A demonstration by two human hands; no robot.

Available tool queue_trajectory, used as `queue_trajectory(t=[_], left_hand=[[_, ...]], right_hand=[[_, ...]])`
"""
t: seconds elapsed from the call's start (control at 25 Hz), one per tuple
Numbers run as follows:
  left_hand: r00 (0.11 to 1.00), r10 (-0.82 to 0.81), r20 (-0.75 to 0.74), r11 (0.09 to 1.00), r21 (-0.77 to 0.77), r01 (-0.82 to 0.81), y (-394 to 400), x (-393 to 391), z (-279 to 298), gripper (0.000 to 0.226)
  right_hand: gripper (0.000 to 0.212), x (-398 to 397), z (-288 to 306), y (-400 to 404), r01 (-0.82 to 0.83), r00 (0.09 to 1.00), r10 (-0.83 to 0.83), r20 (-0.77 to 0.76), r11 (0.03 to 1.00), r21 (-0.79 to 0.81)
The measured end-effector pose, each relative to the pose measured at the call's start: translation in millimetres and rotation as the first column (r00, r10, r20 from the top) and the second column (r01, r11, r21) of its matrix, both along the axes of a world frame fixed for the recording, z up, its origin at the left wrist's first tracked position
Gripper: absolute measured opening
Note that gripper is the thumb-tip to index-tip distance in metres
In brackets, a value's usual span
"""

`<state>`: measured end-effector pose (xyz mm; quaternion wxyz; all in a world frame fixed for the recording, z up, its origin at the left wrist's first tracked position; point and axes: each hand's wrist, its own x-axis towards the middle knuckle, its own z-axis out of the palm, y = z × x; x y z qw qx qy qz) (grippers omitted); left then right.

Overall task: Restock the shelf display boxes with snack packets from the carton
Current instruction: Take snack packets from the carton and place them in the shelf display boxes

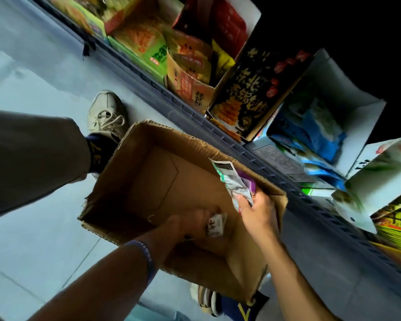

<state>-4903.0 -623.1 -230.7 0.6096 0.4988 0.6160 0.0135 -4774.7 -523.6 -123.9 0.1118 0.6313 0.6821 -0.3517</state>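
Note:
A brown cardboard carton (130,181) lies open on the floor beside the shelf, its inside mostly bare. My left hand (185,225) reaches into it and grips a small white snack packet (214,224). My right hand (259,214) is over the carton's right end and holds a bunch of snack packets (235,181), silver-green with a purple one behind. Display boxes line the shelf to the upper right: a black box with yellow print (248,93), an orange one (190,82), a white box with blue packets (322,121).
The shelf's blue-grey front rail (218,133) runs diagonally just past the carton. My left leg and shoe (107,112) stand on the pale floor left of the carton; another shoe (208,300) shows under its near end. More boxes (394,216) stand at far right.

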Motion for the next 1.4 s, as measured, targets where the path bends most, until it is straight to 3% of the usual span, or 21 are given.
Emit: queue_trajectory(t=[0.16,0.24,0.32,0.36,0.44,0.56,0.6,0.68,0.8,0.88,0.96,1.0,1.04,1.08,1.16,1.24,1.32,1.4], left_hand=[[0.879,0.419,0.228,0.906,-0.037,-0.422,-0.4,-48.1,87.4,0.072],[0.743,0.565,0.359,0.821,-0.155,-0.549,-1.3,-67.1,128.6,0.059],[0.59,0.663,0.462,0.72,-0.176,-0.671,-15.6,-74.1,194.4,0.041],[0.492,0.704,0.512,0.65,-0.188,-0.736,-19.4,-76.6,210.2,0.029],[0.355,0.747,0.562,0.565,-0.255,-0.785,-26.6,-81.9,253.0,0.021],[0.218,0.71,0.669,0.545,-0.327,-0.772,-33.8,-87.5,320.5,0.037],[0.226,0.686,0.691,0.567,-0.313,-0.762,-36.3,-86.8,339.5,0.04],[0.323,0.623,0.712,0.636,-0.221,-0.739,-38.1,-82.4,365.5,0.041],[0.367,0.56,0.743,0.632,-0.097,-0.769,-34.1,-70.4,391.3,0.037],[0.351,0.54,0.765,0.591,-0.049,-0.805,-25.5,-58.6,407.2,0.041],[0.357,0.481,0.801,0.59,0.006,-0.807,-9.0,-46.1,422.6,0.047],[0.375,0.449,0.811,0.6,0.037,-0.799,1.3,-36.5,432.9,0.049],[0.412,0.421,0.808,0.609,0.085,-0.789,13.7,-26.0,443.1,0.05],[0.46,0.401,0.792,0.612,0.141,-0.778,26.7,-14.8,450.3,0.05],[0.515,0.367,0.775,0.638,0.193,-0.745,49.2,13.8,465.1,0.046],[0.51,0.33,0.794,0.666,0.187,-0.722,68.0,38.5,472.2,0.041],[0.517,0.303,0.8,0.68,0.198,-0.705,85.0,63.1,477.2,0.038],[0.526,0.298,0.797,0.678,0.212,-0.704,101.5,83.8,478.0,0.039]], right_hand=[[0.038,5.0,48.9,-8.8,0.143,0.959,-0.164,-0.232,0.984,-0.105],[0.013,-5.6,83.7,-11.5,0.169,0.854,-0.187,-0.486,0.982,-0.082],[0.035,-11.0,137.1,-22.7,0.107,0.673,-0.027,-0.739,0.992,0.061],[0.037,-16.0,145.6,-23.1,0.064,0.642,0.074,-0.763,0.987,0.15],[0.026,-22.9,173.5,-29.7,-0.016,0.594,0.316,-0.74,0.924,0.382],[0.037,-20.2,211.9,-34.8,-0.005,0.554,0.497,-0.667,0.804,0.595],[0.041,-20.2,227.4,-35.0,-0.018,0.548,0.555,-0.626,0.756,0.654],[0.057,-18.2,249.3,-32.3,-0.061,0.545,0.643,-0.538,0.67,0.739],[0.075,-13.1,286.2,-28.7,-0.098,0.509,0.626,-0.591,0.724,0.683],[0.074,-7.4,310.3,-31.5,0.097,0.451,0.459,-0.765,0.827,0.554],[0.055,6.8,330.8,-29.1,0.464,0.22,0.131,-0.967,0.858,0.222],[0.038,16.4,344.2,-25.9,0.518,0.127,-0.002,-0.992,0.853,0.065],[0.022,25.7,357.3,-21.1,0.501,0.121,-0.079,-0.99,0.865,-0.008],[0.013,36.0,366.8,-15.4,0.468,0.171,-0.102,-0.98,0.884,-0.01],[0.011,63.1,380.5,1.1,0.502,0.25,-0.072,-0.965,0.862,0.066],[0.012,89.7,393.4,16.7,0.58,0.278,-0.055,-0.959,0.805,0.121],[0.015,122.1,399.6,30.9,0.648,0.292,-0.086,-0.952,0.751,0.131],[0.013,156.5,402.3,44.9,0.715,0.247,-0.152,-0.957,0.695,0.074]])
